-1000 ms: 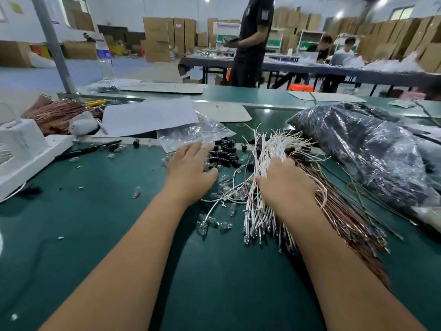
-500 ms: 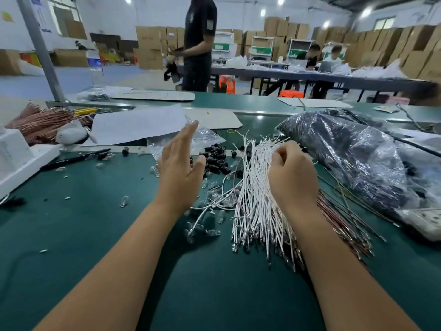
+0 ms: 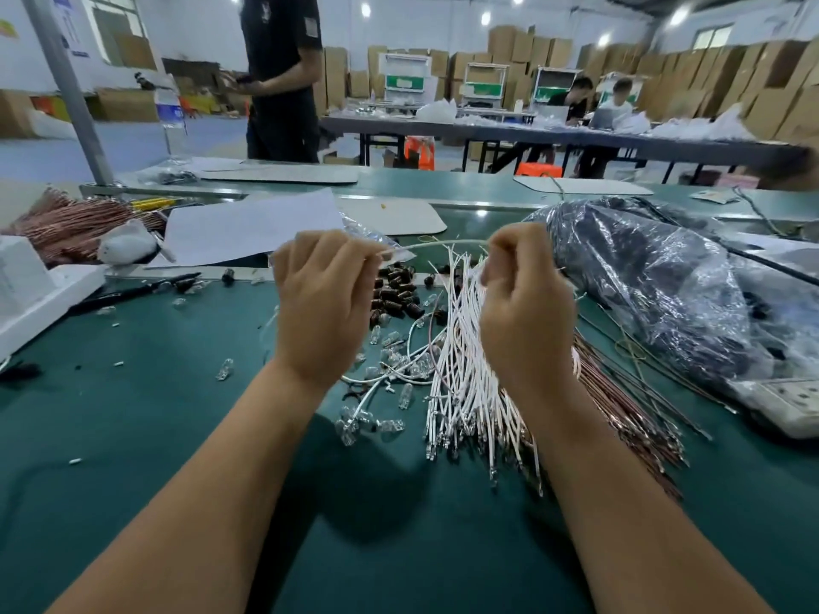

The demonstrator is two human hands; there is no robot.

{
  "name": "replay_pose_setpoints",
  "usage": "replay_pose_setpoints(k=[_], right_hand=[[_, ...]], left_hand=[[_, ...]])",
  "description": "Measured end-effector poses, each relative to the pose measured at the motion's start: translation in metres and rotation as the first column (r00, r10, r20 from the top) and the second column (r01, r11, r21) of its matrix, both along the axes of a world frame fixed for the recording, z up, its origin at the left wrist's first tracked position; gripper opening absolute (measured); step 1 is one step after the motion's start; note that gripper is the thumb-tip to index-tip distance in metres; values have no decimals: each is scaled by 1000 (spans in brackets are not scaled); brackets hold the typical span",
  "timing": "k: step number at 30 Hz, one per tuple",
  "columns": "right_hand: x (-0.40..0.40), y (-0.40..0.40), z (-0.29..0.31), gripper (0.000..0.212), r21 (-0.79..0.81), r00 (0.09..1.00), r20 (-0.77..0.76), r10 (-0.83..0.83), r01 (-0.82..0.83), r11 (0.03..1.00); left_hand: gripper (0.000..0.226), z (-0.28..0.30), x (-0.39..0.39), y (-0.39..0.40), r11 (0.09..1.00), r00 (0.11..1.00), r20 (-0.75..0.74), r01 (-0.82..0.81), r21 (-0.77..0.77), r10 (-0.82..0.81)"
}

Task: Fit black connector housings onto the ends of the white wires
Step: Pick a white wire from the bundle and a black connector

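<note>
While both of your hands are raised above the green bench top (image 3: 133,436), you hold one white wire (image 3: 436,244) stretched level between them. Your left hand (image 3: 321,303) has its fingers curled and pinches one end; your right hand (image 3: 527,312), fingers curled too, pinches the other. Whether a housing already sits inside your left fingers cannot be told, since the backs of the hands hide the fingertips.

Below, the bundle of white wires (image 3: 465,370) lies fanned on the bench under your right wrist, with the copper-coloured wires (image 3: 620,405) just beside it. Between the hands, farther back, lies the heap of black connector housings (image 3: 396,292), and clear glass bulbs (image 3: 381,347) are scattered nearer you.

By the look of it you are at the pick-and-present stage: a wire singled out, no housing visibly on it. Next you probably need a free hand to take a housing from the heap, then line the bare wire end up with its opening and push straight, keeping the wire short in your pinch so it does not buckle.
</note>
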State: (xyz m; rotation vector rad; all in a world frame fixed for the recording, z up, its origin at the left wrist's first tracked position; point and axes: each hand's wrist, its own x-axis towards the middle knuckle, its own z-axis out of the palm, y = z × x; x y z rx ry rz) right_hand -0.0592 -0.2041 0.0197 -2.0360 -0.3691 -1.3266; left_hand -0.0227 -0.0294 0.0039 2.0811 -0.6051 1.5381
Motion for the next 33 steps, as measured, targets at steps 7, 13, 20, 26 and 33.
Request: replay_pose_setpoints(k=[7,13,20,26,33], right_hand=[[11,-54,7,13,8,814,-318,-486,515,857],[7,-19,-2,52,-483,809,-383,-446,237,843],[8,4,-16,20,-431,920,-364,-143,-31,902],[10,-9,-17,18,-154,917,-398,24,-92,984],[15,-10,-20,16,-54,919,-386,83,-113,992]], left_hand=[[22,-6,7,26,986,948,-274,163,-13,-161],[18,-9,6,16,985,864,-492,157,65,-105],[12,-7,1,-4,921,718,-593,373,-117,-365],[58,-2,8,17,193,99,-190,16,-981,-977],[41,0,9,18,443,81,-437,69,-894,-896]])
